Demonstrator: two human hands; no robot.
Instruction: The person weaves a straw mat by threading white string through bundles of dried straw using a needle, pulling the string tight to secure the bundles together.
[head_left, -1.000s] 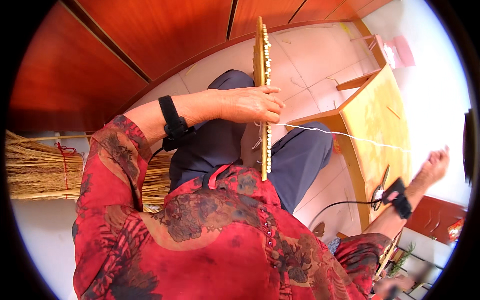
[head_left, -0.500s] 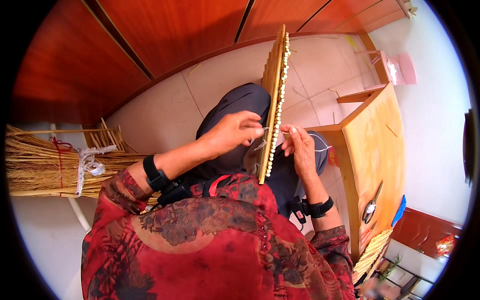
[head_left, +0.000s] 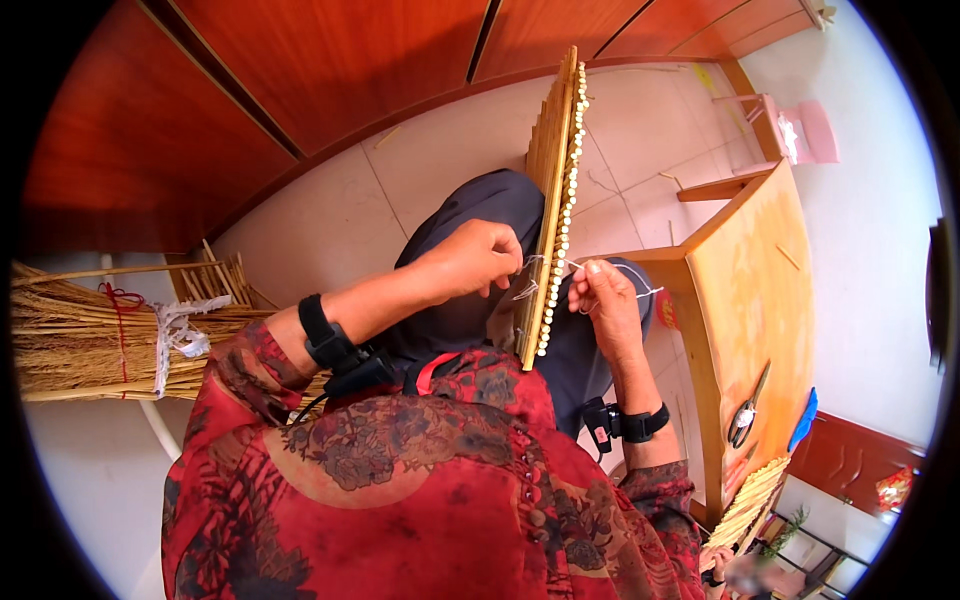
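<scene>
A panel of straw-coloured stalks (head_left: 549, 160) stands on edge between my knees, its pale round cut ends lined up along the right side. On its left side my left hand (head_left: 482, 257) is closed, thumb and forefinger pinched at a white thread (head_left: 530, 258) that runs to the stalks. To the right of the panel my right hand (head_left: 604, 298) pinches the white thread close to the cut ends. A loose length of it loops out past that hand. More white thread is bunched against the panel's near part.
A wooden table (head_left: 745, 300) stands at my right with scissors (head_left: 743, 420) on it. Bundled dry stalks (head_left: 80, 335), tied with red cord and white cloth, lie at the left. Red-brown cabinets (head_left: 350, 70) line the far side. Part of another person (head_left: 718, 560) shows at the lower right.
My left hand's fingers have curled in closer together beside the panel. My right hand has shifted slightly right and down, with a short stretch of thread now visible between it and the stalks.
</scene>
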